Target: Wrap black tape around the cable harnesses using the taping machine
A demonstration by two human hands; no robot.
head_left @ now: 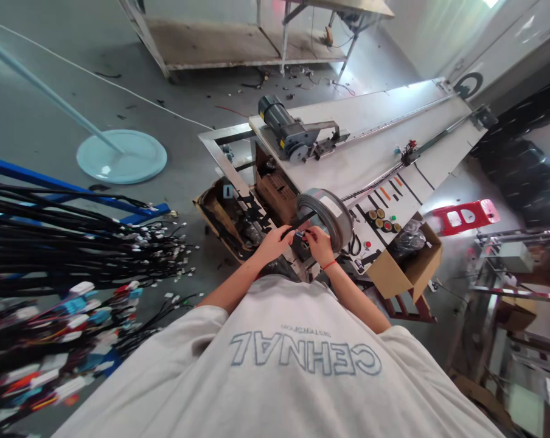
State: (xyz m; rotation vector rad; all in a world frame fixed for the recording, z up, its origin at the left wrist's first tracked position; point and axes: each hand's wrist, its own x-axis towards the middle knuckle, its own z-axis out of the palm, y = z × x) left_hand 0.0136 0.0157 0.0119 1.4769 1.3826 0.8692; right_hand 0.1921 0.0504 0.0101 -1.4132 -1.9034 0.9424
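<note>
Here, left hand [271, 241] fingers pinching black cable [297, 223], right hand [319, 242] – fingers curled (grip unclear), beside grey reel [330, 216]

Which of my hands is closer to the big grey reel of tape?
Right. Your right hand sits just in front of the reel, almost against it. Your left hand is further off to the left, holding a black cable.

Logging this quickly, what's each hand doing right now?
Left hand: closed on a black cable.
Right hand: fingers curled at the small connector; grip cannot be told.

Shirt [302, 340] print: "CEHNAL"; smaller line unreadable.
</note>
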